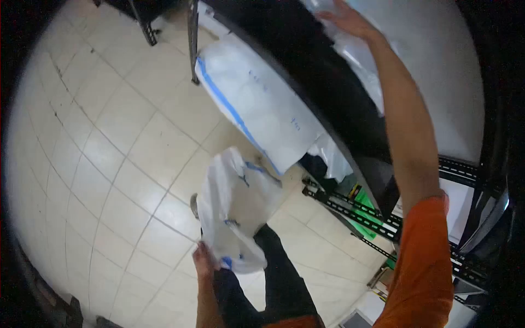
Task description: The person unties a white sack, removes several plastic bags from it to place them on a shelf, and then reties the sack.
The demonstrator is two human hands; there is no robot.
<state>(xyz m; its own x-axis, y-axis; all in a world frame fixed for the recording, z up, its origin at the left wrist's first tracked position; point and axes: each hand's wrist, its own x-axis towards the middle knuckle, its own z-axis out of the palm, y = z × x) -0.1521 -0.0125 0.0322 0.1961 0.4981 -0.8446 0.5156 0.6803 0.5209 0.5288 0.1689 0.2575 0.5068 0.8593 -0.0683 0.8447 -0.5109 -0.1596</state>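
My left hand [203,261] is closed on the lower left edge of a white sack [232,205] with blue markings. The sack hangs crumpled in front of my legs, over the tiled floor. My right arm stretches up to the top right, where my right hand [348,21] rests at clear plastic wrapping [358,60] on a black shelf [306,60]. Its visible fingers look spread and touch the plastic; the fingertips are partly cut off by the frame's top edge.
A large white sack [257,98] with a blue stripe and handwriting lies below the black shelf. Black slotted metal rails [350,210] stand at the right, with a green item [363,216] between them. Pale tiled floor [131,158] stretches out on the left.
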